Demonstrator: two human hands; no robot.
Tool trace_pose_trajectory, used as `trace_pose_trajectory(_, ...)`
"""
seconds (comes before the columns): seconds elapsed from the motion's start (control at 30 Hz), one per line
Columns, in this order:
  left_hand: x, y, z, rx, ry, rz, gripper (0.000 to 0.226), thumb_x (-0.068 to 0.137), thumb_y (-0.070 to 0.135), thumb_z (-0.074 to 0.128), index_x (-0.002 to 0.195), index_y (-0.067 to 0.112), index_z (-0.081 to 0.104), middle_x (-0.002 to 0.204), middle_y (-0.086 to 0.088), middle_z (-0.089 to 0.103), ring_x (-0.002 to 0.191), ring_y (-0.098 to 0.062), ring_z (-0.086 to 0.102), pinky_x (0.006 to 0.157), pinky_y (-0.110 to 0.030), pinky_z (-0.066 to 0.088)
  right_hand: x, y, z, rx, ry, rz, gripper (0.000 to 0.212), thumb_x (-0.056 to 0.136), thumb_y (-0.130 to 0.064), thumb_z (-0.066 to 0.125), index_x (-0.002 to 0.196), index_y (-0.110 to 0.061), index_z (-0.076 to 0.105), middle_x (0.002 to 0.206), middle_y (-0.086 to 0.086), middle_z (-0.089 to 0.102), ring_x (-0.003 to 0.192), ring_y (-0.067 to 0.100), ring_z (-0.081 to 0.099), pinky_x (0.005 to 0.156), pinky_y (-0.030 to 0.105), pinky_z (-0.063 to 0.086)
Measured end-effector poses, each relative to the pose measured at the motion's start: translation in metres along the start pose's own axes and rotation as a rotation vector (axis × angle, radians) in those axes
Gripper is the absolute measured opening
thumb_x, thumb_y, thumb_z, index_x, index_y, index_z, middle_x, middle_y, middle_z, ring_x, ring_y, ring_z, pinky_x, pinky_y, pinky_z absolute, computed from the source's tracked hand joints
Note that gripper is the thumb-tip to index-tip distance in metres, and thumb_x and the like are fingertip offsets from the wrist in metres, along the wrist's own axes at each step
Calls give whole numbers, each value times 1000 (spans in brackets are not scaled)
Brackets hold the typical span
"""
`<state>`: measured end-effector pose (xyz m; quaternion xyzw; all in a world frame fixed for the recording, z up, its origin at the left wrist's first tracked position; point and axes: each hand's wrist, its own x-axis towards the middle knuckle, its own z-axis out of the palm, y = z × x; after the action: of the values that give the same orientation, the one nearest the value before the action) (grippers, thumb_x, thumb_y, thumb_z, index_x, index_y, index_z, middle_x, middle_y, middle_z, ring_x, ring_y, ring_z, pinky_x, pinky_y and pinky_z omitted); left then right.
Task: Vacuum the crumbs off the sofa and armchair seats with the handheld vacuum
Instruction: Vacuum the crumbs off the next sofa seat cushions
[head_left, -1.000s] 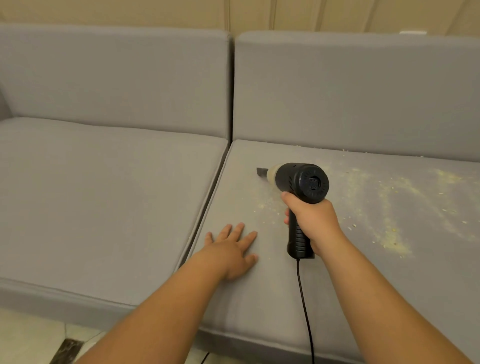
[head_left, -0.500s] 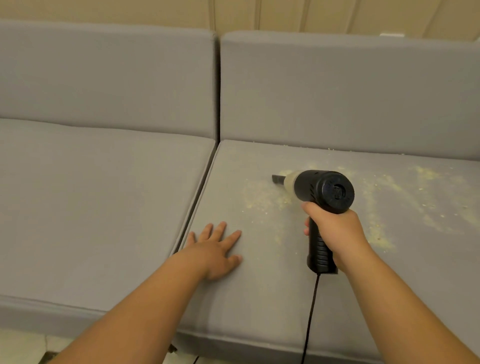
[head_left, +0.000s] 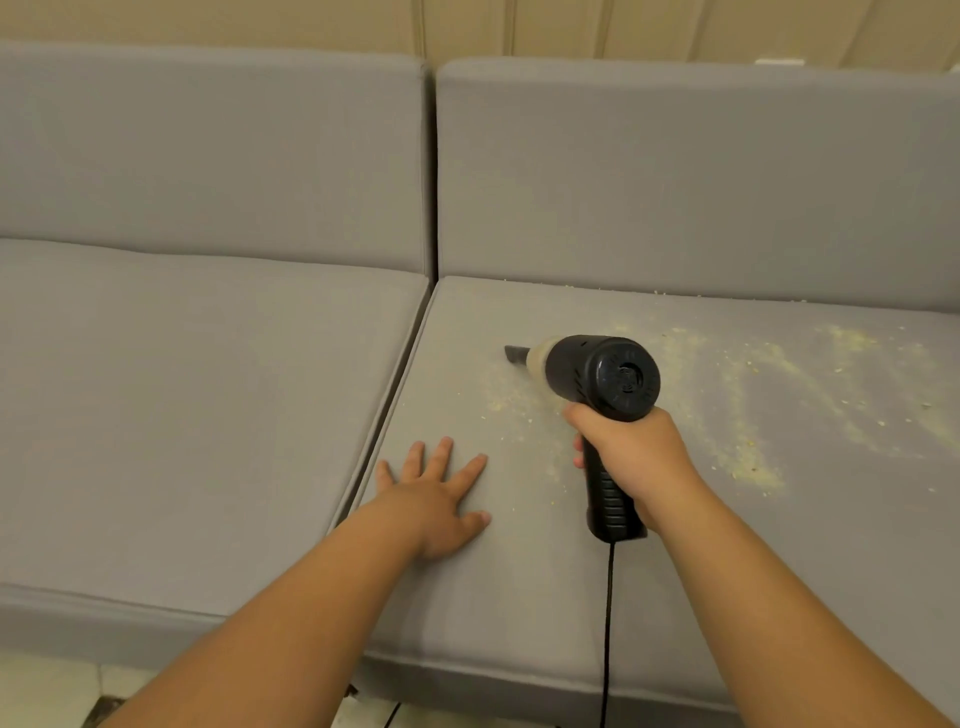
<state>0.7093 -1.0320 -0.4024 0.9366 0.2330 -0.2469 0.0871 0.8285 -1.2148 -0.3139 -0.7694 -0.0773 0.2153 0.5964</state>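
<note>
A black handheld vacuum (head_left: 602, 376) with a pale collar and a narrow dark nozzle points left over the right seat cushion (head_left: 498, 587) of the grey sofa. My right hand (head_left: 631, 457) grips its ribbed handle from the right. The nozzle tip hovers at the left end of a patch of pale crumbs (head_left: 511, 397). More crumbs (head_left: 748, 457) lie in streaks across the cushion to the right. My left hand (head_left: 436, 496) rests flat on the same cushion, fingers spread, left of the vacuum.
The left seat cushion (head_left: 197, 415) shows no crumbs. A seam (head_left: 389, 410) separates the two cushions. Grey back cushions (head_left: 675, 176) rise behind. The vacuum's black cord (head_left: 607, 634) hangs over the sofa's front edge. Pale floor tiles (head_left: 47, 691) show at the bottom left.
The vacuum and my right hand shifted right across the crumb patch, then came back left a little. My left hand stayed flat on the cushion.
</note>
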Motion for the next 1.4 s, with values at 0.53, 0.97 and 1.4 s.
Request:
trace_pose_trajectory(0.53,-2,-1,-2,16,-2,5,74,101,70,28,157,53,-17,169,4,-27,156,-31,-22,122,-67,-5,-21,-1,-13,22,-53,46,13,89,-18,78,92,-6,74,74,10,72,65,21,69,73,41,62)
trace_pose_trajectory(0.97,-3,-5,1,21,-2,13,71,103,66,25,157,51,-18,169,5,-27,157,-29,-21,123,-65,-6,-27,-1,-12,6,-104,42,19,88,-22,81,98,-6,76,75,10,74,66,22,70,76,43,63)
trace_pose_trajectory(1.4,-3,-4,-2,14,1,22,71,103,65,27,158,51,-16,169,5,-26,157,-29,-21,123,-65,-4,-40,-6,-14,-18,-109,40,15,88,-22,81,94,-9,76,73,8,75,64,19,71,74,40,63)
